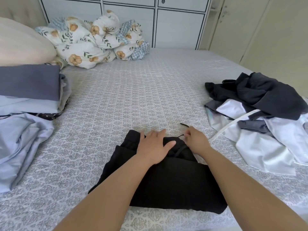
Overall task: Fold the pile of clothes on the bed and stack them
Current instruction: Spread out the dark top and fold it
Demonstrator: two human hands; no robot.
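A folded black garment (166, 179) lies on the patterned grey bedspread (133, 97), in the near middle of the bed, right under both forearms. The left hand (155, 145) lies flat on the far end of this garment, fingers straight and spread, pressing the cloth down without curling round it. Just beside it, to its right, the right hand (195, 140) has its fingers curled and pinches a thin black drawstring (180, 150) at the garment's far edge; one end of the cord pokes out past the fingertips onto the bedspread, and the other runs back under the hand across the black cloth. Well away from the right hand, farther to its right, sits the unfolded pile of clothes (260, 110), a dark navy piece crumpled on top of white and grey ones. Well away from the left hand, to its left, stands a stack of folded clothes (30, 90) with a slate-blue piece on top, and nearer the person beside it a pale blue garment (21, 147) lies loosely bunched. Beyond both hands, at the far side of the bed, a floral duvet (93, 40) is heaped against a white cabinet (175, 27), with a cream pillow (21, 44) to its left.
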